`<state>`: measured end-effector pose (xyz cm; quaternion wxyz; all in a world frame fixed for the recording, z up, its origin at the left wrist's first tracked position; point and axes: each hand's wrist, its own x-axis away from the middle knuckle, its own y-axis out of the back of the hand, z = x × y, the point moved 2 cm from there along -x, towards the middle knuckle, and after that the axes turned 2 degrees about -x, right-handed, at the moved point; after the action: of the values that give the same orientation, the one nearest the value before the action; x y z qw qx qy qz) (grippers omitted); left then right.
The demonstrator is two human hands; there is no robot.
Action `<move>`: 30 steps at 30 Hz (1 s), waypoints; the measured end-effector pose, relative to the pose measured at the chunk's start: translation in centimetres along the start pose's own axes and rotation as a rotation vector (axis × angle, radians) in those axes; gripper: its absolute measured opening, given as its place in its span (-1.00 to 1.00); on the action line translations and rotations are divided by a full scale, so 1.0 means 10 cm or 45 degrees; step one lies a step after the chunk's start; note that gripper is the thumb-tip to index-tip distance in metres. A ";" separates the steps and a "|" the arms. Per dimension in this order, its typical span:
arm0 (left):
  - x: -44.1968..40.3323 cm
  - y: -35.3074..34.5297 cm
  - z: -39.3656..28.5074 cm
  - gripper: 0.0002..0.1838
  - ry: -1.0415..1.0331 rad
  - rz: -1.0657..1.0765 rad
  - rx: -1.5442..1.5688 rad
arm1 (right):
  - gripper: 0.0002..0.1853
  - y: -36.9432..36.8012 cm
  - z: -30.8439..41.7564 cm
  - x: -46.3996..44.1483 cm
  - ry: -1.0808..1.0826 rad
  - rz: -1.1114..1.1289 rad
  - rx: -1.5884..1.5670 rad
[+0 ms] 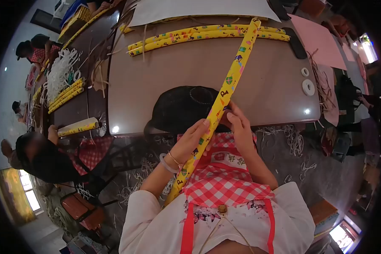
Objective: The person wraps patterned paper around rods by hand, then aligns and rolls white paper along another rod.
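Yellow roll is slanting from seven to one o'clock.
I'm watching the left hand gripping it, fingers curled, the right hand cupping half-open alongside; slack pressure could be risking unwinding.

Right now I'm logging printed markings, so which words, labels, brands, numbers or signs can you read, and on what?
"P": on the yellow roll in the left hand.
"S": on the yellow rolls lying on the table.
Too blurred to read: the printed characters on the red-and-white apron.
I can make out no full word, brand or number.
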<state>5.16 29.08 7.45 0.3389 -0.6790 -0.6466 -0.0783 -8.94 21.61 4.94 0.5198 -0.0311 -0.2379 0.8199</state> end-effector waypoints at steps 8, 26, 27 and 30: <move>0.04 0.02 0.23 -0.61 0.157 -0.042 0.088 | -0.54 0.06 -0.11 0.00 -0.151 -0.007 -0.029; 0.07 -0.04 0.32 -0.65 0.088 -0.081 0.045 | -0.53 0.11 -0.05 0.00 -0.103 0.074 0.032; 0.07 -0.04 0.32 -0.65 0.087 -0.076 0.041 | -0.55 0.08 0.01 0.00 -0.159 0.029 -0.058; 0.09 -0.07 0.37 -0.64 0.100 -0.072 0.096 | -0.61 0.09 0.08 -0.06 -0.247 -0.038 -0.083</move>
<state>3.40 31.87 5.40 0.3869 -0.6436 -0.6542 -0.0899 -9.63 20.48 5.11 0.5054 0.0350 -0.3140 0.8030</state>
